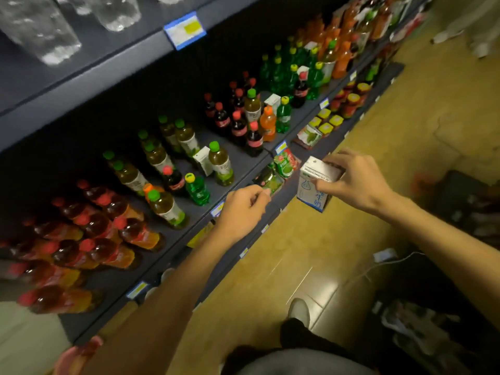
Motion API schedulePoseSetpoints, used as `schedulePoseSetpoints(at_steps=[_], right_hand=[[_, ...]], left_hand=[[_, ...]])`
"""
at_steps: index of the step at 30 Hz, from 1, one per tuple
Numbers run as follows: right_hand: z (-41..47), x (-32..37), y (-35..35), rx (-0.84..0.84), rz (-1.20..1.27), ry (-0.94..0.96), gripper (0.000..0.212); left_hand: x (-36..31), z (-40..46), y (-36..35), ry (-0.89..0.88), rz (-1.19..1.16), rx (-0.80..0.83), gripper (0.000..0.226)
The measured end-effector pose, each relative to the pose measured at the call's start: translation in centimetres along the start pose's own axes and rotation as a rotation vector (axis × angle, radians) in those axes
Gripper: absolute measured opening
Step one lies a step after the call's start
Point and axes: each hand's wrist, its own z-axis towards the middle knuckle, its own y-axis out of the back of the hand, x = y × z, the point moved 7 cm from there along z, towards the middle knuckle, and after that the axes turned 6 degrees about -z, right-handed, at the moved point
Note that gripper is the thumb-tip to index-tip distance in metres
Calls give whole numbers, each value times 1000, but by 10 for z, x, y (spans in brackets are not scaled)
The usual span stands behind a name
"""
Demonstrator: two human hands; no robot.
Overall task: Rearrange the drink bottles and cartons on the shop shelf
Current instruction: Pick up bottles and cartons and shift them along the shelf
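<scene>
My right hand [357,182] grips a white milk carton with blue print [311,190], holding it in the air in front of the shelf edge. My left hand [243,209] hovers at the front edge of the dark shelf [243,158], its fingers curled with nothing visible in them. On the shelf stand green-capped tea bottles [220,163], cola bottles [238,128], a small green soda bottle [197,188], an orange soda bottle [267,123] and red-capped tea bottles [108,228]. Two more white cartons [203,159] [272,101] stand among the bottles.
Green and red snack packets [284,162] lie on the lower shelf under my hands, with yellow-lidded jars [330,123] further right. Clear plastic bottles [40,31] fill the shelf above. My shoe [299,311] stands on the tan tiled floor; dark clutter [433,320] lies at the right.
</scene>
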Motion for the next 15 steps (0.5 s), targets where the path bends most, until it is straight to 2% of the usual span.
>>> schedulePoseSetpoints(at_steps=[9,15], right_hand=[[23,-142,81,-108,-53,-158,43],[56,-220,96,-142,-49,-241,48]], left_hand=[[-66,99,-116,-56,-28,174,33],[-83,181,-170,-100,6,267,31]])
